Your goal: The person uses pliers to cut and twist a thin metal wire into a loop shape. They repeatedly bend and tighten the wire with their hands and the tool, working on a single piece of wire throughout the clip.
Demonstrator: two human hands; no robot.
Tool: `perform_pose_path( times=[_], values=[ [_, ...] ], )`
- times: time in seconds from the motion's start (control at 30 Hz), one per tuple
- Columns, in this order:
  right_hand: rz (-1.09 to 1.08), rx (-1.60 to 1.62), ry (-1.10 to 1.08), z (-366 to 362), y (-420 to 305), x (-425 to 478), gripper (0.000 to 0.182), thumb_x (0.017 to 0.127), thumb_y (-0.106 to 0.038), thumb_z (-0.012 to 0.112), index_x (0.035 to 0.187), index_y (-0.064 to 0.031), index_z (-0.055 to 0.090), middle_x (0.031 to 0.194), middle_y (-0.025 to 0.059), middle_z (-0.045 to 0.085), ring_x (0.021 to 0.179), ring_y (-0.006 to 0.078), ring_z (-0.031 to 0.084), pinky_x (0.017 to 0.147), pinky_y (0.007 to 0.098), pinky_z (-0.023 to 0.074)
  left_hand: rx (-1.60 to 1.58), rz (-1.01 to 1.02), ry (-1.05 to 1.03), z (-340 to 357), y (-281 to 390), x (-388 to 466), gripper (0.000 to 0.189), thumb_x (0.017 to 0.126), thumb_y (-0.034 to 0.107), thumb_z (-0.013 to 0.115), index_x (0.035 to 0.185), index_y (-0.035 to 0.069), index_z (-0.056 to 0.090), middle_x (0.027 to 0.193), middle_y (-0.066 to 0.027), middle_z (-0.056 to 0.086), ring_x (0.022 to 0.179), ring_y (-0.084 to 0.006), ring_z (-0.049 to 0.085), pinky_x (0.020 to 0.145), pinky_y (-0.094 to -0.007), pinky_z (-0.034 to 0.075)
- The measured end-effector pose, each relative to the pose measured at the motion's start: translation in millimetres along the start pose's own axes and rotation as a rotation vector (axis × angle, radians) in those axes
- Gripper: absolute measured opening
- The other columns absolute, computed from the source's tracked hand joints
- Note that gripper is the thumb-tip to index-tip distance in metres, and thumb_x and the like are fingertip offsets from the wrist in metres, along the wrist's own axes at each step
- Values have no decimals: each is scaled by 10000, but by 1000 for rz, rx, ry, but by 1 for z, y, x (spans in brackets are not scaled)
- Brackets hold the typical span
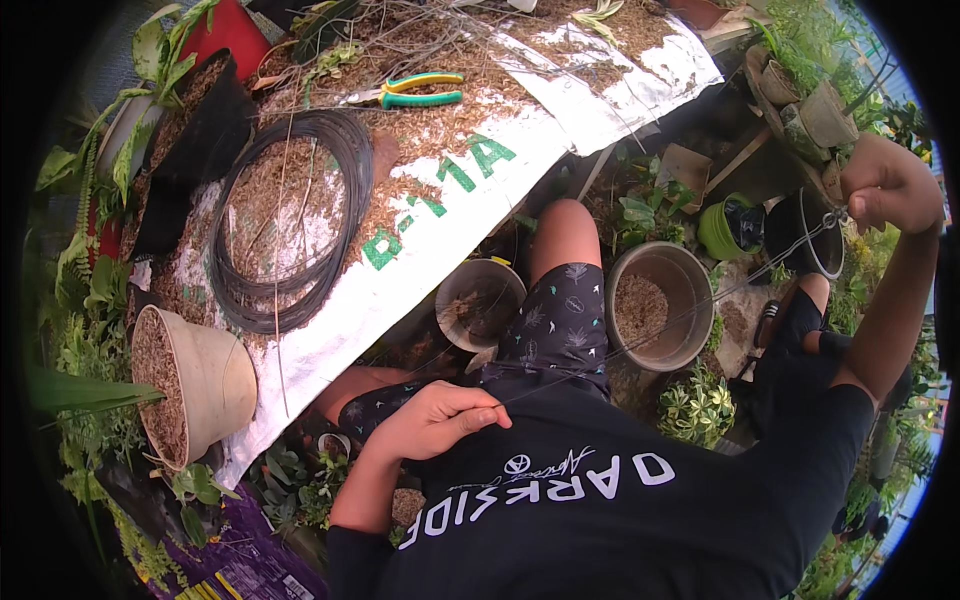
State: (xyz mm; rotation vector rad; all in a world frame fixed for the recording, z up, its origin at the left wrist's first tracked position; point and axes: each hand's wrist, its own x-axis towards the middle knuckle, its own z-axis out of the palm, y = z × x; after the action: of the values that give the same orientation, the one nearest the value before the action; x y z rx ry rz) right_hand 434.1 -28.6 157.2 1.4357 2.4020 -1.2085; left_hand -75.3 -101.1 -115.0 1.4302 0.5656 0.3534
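Observation:
A thin wire (739, 283) stretches across my lap from hand to hand. My left hand (442, 421), low in front of my shirt, pinches its near end between thumb and fingers. Out at the far right, my raised right hand (892, 184) grips the other end, where the wire forms a small twisted knot (834, 218). A coil of dark wire (358, 214) lies on a white sack (442, 281) strewn with brown husk-like bits. Behind the coil rest pliers (424, 90) with green and yellow handles, their jaws partly hidden by debris.
A pale pot (217, 379) holding a plant lies tilted at the sack's left edge. Round pots (709, 322) stand around my knees, with green pots (712, 229) farther right. Loose wires (427, 30) tangle at the back. Another person's leg (814, 296) shows at right.

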Motion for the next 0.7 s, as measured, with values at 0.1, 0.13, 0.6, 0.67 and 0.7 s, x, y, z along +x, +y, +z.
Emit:
perform_pose_path(
  times=[0.1,0.13,0.6,0.67,0.7],
  values=[
    [75,56,142,10,43,-18,597,993,-431,626,540,-42,608,464,44,554,368,144,513,384,262,358,-154,-194,-24,-7,-13,-35,273,1069,219,593,1053,2,759,765,14,616,678,-63,488,626,-247,399],
    [93,72,143,14,56,-23,600,991,-438,626,542,-40,608,463,47,552,368,145,512,385,266,357,-163,-240,-26,-10,-23,-47,272,1072,220,590,1066,2,754,834,1,666,733,-70,528,687,-252,439],
    [29,196,-37,15,44,28,521,1008,-385,639,639,-18,608,532,32,577,445,102,547,434,257,403,-25,-469,141,-6,-55,-63,260,1067,227,589,1124,25,744,790,21,643,746,-64,529,702,-251,475],
    [64,168,-70,5,32,24,501,1016,-362,639,662,-8,626,551,29,588,465,94,539,440,266,402,213,-478,179,-2,-52,-44,225,1042,205,609,1139,47,735,755,-55,648,690,-96,565,691,-264,484],
    [71,135,-66,0,20,23,492,1018,-354,638,674,-3,633,560,27,593,479,93,540,446,269,405,308,-470,227,1,-51,-36,230,1031,197,606,1166,54,726,760,-93,679,667,-180,638,699,-295,512]
  ],
)
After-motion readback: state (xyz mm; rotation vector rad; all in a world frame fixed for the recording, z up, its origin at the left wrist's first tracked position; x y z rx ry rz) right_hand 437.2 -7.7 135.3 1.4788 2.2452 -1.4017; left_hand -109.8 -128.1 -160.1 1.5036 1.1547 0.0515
